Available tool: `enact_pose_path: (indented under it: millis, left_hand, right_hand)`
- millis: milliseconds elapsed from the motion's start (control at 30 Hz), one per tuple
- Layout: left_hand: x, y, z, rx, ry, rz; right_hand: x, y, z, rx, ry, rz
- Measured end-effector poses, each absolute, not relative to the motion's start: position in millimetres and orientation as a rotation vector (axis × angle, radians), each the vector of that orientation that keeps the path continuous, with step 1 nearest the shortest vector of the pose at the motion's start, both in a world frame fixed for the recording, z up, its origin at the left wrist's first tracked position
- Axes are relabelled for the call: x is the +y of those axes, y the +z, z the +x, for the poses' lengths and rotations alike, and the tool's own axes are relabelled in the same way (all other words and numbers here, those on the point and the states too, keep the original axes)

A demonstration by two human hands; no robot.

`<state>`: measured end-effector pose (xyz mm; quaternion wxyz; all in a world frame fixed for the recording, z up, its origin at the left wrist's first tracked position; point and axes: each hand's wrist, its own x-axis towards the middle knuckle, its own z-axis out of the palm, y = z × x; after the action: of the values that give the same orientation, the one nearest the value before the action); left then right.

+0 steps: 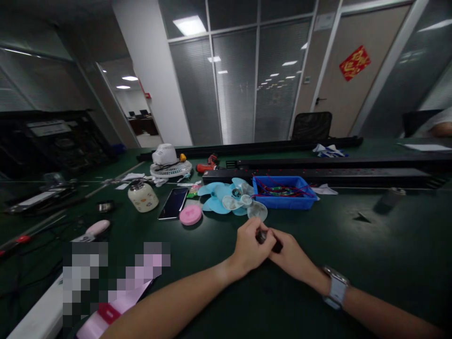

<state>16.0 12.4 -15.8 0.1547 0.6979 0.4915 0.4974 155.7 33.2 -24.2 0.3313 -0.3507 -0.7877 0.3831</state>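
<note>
My left hand [252, 246] and my right hand [287, 256] meet above the dark green table [208, 278]. Between them is a small dark object [262, 236], mostly covered by my fingers, and both hands are closed around it. What it is cannot be made out. A watch with a pale strap sits on my right wrist. Just beyond my hands lie light blue and clear fan blades [221, 197]. Behind them and to the right is a blue tray [286, 202] holding red wires and small parts.
Left of the blades are a pink round case [190, 215], a phone [173, 204] and a cream jar [142, 196]. Farther back stand a white fan [165, 155], an orange tool [207, 167] and long black bars [318, 177]. Another person's arm [441, 128] shows at far right.
</note>
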Motion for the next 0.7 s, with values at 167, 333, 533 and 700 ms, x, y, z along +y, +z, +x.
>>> enact_pose_path:
  millis: [167,333,533,700]
  left_hand:
    - [-1,-16,-4,1.293,1.354,2.018]
    - [-5,-16,-15,1.221,1.285,2.038]
    - [-1,-13,-16,1.206,1.266,1.989]
    - [-17,-11,-20,1.245,1.249,1.905]
  right_hand:
    - [33,-25,156,-2.212,0.926,-0.911]
    - [31,-24,156,-2.199,1.000,-0.931]
    - [30,-21,154,-2.155,1.060,-0.934]
    - [20,-17,156,-2.125,1.114,-0.958]
